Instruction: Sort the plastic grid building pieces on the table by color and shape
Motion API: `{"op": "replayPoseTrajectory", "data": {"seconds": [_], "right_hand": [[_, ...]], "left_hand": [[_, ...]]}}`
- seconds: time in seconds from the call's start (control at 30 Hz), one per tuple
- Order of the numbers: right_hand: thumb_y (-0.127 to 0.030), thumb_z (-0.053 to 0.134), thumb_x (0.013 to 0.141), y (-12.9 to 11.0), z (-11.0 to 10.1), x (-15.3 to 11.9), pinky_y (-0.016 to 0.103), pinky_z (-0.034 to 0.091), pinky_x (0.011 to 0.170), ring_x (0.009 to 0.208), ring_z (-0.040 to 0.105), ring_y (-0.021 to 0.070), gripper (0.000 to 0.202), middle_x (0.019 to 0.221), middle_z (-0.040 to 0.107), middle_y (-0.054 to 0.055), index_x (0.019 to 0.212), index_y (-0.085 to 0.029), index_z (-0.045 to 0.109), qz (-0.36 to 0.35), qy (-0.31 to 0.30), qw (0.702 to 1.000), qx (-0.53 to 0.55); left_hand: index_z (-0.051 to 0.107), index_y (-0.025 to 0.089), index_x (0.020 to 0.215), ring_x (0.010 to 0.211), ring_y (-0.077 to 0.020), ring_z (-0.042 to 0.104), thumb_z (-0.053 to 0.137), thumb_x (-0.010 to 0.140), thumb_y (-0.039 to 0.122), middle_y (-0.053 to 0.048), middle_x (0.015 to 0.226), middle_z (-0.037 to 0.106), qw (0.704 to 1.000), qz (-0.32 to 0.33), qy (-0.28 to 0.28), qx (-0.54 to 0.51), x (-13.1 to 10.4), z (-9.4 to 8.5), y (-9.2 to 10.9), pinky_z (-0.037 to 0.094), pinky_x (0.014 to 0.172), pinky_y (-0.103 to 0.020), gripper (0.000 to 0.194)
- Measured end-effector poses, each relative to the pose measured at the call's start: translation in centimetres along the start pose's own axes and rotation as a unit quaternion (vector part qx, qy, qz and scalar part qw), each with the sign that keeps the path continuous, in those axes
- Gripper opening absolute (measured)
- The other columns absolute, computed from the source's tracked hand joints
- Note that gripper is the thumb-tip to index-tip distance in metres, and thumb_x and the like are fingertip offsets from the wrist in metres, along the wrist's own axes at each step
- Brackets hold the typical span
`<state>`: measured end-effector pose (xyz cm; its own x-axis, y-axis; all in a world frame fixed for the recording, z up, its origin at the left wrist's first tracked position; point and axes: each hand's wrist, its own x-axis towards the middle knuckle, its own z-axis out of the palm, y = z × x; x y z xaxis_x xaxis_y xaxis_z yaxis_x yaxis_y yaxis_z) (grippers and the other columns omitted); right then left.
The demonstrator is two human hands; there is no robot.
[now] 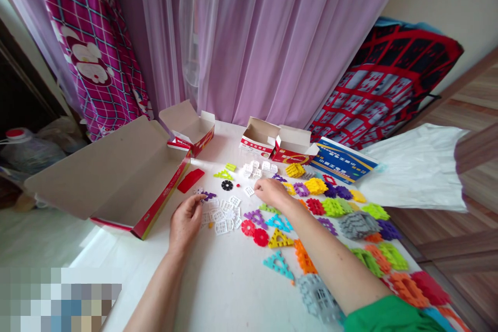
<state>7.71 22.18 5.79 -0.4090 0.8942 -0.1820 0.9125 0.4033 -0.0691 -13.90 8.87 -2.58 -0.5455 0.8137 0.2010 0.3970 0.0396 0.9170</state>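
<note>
My left hand (pixel 187 222) is closed, with thumb and forefinger together at the edge of a purple notched building piece (pixel 209 195). Just right of it lies a loose pile of white lattice window pieces (pixel 223 218). My right hand (pixel 273 193) reaches in over the table, its fingers pinched on a small white window piece (pixel 249 192). Beyond that hand stands a cluster of white window pieces (pixel 254 168). Between the hands are a black wheel (pixel 227 185) and a tiny red piece (pixel 238 185).
A large open box (pixel 142 179) stands at left. Smaller open boxes (pixel 200 132) and a blue box panel (pixel 344 161) line the back. Colourful building pieces, including gray ones (pixel 358 225) and red wheels (pixel 260 237), spread across the right side around my forearm. A purple curtain (pixel 249 36) hangs behind.
</note>
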Motion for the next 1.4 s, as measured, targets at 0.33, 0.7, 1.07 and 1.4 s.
{"op": "replayPoseTrajectory", "data": {"seconds": [0.33,0.7,1.07,1.4], "right_hand": [[-0.033,0.053,0.089,0.0,0.9,1.8,0.029,0.043,0.082,0.100,0.063,0.0215,0.024,0.106,0.071,0.006,0.099,-0.024,0.073,-0.073,0.011,0.997,-0.034],[-0.025,0.057,0.087,0.6,2.3,2.2,0.028,0.042,0.089,0.104,0.061,0.0203,0.031,0.113,0.069,0.008,0.116,-0.020,0.066,-0.090,0.028,0.995,0.027],[-0.026,0.055,0.088,-1.1,2.3,2.9,0.027,0.042,0.087,0.104,0.062,0.0193,0.029,0.110,0.070,0.005,0.116,-0.021,0.064,-0.023,0.035,0.998,0.041],[-0.034,0.050,0.092,-3.5,1.7,2.3,0.030,0.045,0.082,0.102,0.063,0.0211,0.027,0.114,0.066,0.006,0.110,-0.027,0.069,-0.075,0.031,0.995,-0.056]], "left_hand": [[0.072,0.021,0.094,0.084,-0.0205,0.069,0.050,0.080,0.032,-0.003,0.083,0.074,1.000,0.007,0.004,0.003,0.0,-0.1,0.1,0.054,0.078,-0.032,0.029],[0.072,0.022,0.095,0.086,-0.0205,0.068,0.049,0.079,0.031,-0.003,0.088,0.074,1.000,-0.003,-0.002,0.006,0.0,0.0,0.2,0.053,0.082,-0.034,0.030],[0.073,0.022,0.094,0.083,-0.0204,0.068,0.049,0.078,0.031,-0.003,0.087,0.074,1.000,-0.005,0.005,0.011,0.0,-0.1,0.3,0.054,0.079,-0.033,0.030],[0.072,0.022,0.095,0.084,-0.0201,0.069,0.048,0.079,0.031,-0.003,0.088,0.075,1.000,0.002,0.001,0.004,0.0,0.0,0.0,0.053,0.079,-0.033,0.030]]}}
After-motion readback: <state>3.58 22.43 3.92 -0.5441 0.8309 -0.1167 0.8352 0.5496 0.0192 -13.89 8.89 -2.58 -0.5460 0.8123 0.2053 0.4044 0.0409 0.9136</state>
